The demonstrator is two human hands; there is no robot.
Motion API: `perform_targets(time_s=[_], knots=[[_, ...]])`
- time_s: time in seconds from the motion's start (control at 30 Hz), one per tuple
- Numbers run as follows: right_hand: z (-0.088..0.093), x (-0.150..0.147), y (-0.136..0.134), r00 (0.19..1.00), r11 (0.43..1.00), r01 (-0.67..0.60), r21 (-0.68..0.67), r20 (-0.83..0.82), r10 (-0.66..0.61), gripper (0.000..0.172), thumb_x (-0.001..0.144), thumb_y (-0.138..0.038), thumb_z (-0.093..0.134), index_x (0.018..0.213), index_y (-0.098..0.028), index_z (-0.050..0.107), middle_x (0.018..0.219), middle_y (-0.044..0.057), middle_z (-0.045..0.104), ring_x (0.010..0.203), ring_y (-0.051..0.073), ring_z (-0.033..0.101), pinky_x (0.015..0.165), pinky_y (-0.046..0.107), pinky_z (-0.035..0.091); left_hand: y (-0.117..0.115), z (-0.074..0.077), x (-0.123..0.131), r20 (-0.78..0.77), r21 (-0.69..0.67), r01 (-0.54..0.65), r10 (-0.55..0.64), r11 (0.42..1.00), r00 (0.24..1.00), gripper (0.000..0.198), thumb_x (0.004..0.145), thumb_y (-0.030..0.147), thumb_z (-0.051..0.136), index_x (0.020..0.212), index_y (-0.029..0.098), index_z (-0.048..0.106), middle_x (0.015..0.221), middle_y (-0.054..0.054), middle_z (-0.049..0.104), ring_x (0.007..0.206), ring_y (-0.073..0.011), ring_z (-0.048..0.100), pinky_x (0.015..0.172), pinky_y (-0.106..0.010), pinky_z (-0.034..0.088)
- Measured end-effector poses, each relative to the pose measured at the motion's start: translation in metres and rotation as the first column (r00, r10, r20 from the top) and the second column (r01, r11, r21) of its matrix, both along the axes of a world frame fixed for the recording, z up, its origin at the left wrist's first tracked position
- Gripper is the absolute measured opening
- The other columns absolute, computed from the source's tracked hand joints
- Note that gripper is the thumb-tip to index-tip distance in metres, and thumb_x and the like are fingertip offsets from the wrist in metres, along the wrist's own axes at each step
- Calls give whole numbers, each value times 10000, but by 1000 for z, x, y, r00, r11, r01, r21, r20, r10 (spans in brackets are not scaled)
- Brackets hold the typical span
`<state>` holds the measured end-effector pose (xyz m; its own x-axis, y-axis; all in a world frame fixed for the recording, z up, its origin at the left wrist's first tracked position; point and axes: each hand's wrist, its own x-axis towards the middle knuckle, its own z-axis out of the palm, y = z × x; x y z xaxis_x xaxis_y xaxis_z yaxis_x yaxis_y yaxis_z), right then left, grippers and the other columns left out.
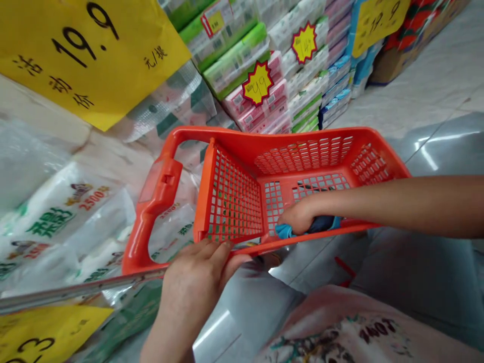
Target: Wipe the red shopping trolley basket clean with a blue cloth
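Observation:
An orange plastic shopping cart [242,146] with perforated walls stands in front of me, its looped handle to the left. My left hand [200,275] is closed over the near rim, close to the handle end. Inside the basket, my right hand [298,216] grips a blue cloth [284,231] against the near wall. A darker part of that cloth shows below my right wrist. Its fingertips are partly hidden by the cloth and its own knuckles.
Packs of tissue paper [260,108] are stacked beyond the cart. Large plastic-wrapped paper packs [56,217] fill the left. Yellow price signs [91,55] hang over them. A metal shelf edge [86,290] runs to the cart. Grey tiled floor [427,106] lies at right.

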<state>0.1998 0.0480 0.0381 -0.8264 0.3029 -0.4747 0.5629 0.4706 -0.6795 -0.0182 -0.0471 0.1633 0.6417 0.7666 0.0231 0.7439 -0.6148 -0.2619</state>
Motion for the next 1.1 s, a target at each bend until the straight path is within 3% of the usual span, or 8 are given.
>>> perform_targets(time_s=[0.17, 0.3, 0.43, 0.57, 0.67, 0.8, 0.9, 1.1], knots=[[16, -49, 5, 901, 998, 11, -62, -432, -37, 187, 822, -165, 607, 1000, -151, 663, 901, -3, 688, 758, 118, 572, 657, 213, 446, 6, -7, 7, -100, 32, -164, 166, 986, 981, 469, 1030, 467, 362, 777, 224, 674, 630, -17, 650, 573, -185, 615, 540, -301, 344], [5, -61, 0, 981, 998, 13, -55, -194, -23, 208, 767, -102, 631, 963, -158, 673, 847, 1, 680, 718, 133, 569, 599, 221, 430, 10, -14, 12, -74, 74, -336, 342, 939, 937, 436, 1025, 459, 371, 820, 231, 681, 599, -11, 626, 535, -178, 566, 526, -300, 294], [-5, -53, 4, 983, 988, 152, -34, -101, -155, 143, 792, -139, 629, 924, -177, 669, 796, 3, 665, 696, 150, 581, 565, 227, 405, 14, -20, 15, 176, 212, -389, 356, 896, 918, 314, 1006, 371, 450, 824, 195, 635, 743, -57, 658, 716, -211, 599, 689, -327, 448], [21, -53, 26, 738, 862, 504, 43, -541, -404, 163, 940, -287, 551, 1042, -185, 628, 953, 23, 673, 879, 164, 624, 733, 242, 462, 16, -24, 19, 389, 246, -468, 356, 849, 850, 306, 984, 233, 454, 1219, 65, 557, 1287, -240, 617, 1246, -339, 564, 1045, -515, 461], [45, -63, 33, 608, 750, 625, 216, -737, -295, 283, 981, -329, 516, 1230, -204, 568, 1247, 64, 609, 1076, 192, 588, 862, 280, 456, 15, -25, 19, 425, 188, -568, 455, 801, 782, 532, 969, 167, 407, 1486, 65, 331, 1432, -265, 534, 1259, -334, 603, 928, -459, 572], [58, -82, 20, 781, 699, 480, 530, -621, -66, 289, 1026, -309, 436, 1277, -240, 563, 1453, 48, 509, 1084, 206, 556, 828, 306, 453, 14, -28, 15, 408, 175, -621, 518, 764, 752, 746, 921, 116, 412, 1597, 156, 97, 1366, -240, 607, 892, -266, 752, 548, -300, 575], [62, -88, 23, 845, 676, 352, 647, -531, 69, 297, 1050, -277, 374, 1243, -241, 597, 1360, 40, 592, 986, 198, 558, 707, 295, 438, 14, -34, 12, 370, 252, -579, 476, 775, 798, 795, 885, 48, 395, 1602, 155, 70, 1338, -226, 629, 1004, -263, 737, 657, -300, 610], [76, -82, 62, 862, 532, 487, 693, -478, -167, 248, 1001, -161, 425, 1092, -164, 656, 1157, 70, 667, 905, 208, 595, 630, 285, 373, 15, -45, -2, 238, 366, -407, 339, 837, 910, 501, 927, 96, 394, 1421, 53, 458, 1214, -220, 702, 1108, -294, 705, 892, -405, 610]])
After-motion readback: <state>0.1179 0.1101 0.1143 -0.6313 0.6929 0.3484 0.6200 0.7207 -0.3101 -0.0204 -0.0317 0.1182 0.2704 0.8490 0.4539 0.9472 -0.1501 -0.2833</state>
